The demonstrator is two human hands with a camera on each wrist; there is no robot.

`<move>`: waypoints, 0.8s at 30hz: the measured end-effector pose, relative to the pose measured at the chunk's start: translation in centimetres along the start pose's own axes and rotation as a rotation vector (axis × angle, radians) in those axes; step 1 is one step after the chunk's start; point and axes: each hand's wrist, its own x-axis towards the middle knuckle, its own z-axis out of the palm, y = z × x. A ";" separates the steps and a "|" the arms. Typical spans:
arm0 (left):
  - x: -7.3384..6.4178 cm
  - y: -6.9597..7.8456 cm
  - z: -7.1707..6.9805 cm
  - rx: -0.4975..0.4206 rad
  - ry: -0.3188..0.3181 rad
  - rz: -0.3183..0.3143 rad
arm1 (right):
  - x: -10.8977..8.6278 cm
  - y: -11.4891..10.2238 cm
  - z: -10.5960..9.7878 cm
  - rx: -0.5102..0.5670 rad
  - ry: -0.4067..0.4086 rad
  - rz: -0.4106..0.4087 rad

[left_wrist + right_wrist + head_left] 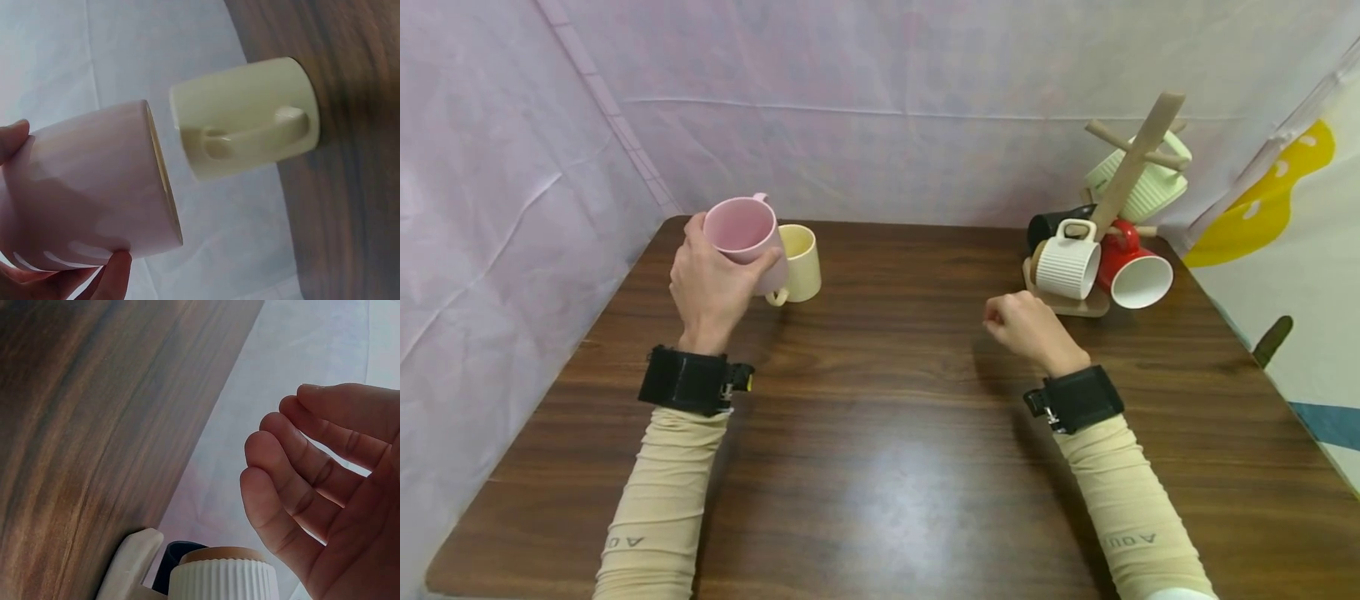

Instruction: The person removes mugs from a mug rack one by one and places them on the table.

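My left hand (711, 283) grips a pink mug (745, 227) round its body, thumb on one side and fingers on the other. The mug is held up above the table, its mouth toward the head camera and its handle on the far side. Just right of it a pale yellow mug (805, 265) stands upright on the table; its handle (262, 137) shows in the left wrist view. My right hand (1026, 329) hovers over the table in front of the mug rack, fingers loosely curled with nothing in them, as the right wrist view shows.
At the back right stands a wooden mug rack (1138, 162). On it hang a white ribbed mug (1063, 268), a red mug (1112, 262), a black mug (1047, 227) and a pale green mug (1150, 190). A fabric curtain (880, 158) rises behind the table (880, 392).
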 end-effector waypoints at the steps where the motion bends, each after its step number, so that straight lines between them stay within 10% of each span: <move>1: 0.0 -0.2 0.0 0.005 0.002 -0.009 | 0.0 0.0 0.0 0.000 0.002 -0.002; 24: 1.6 -3.6 0.7 0.057 0.057 -0.082 | 0.0 0.3 0.4 0.007 -0.018 0.010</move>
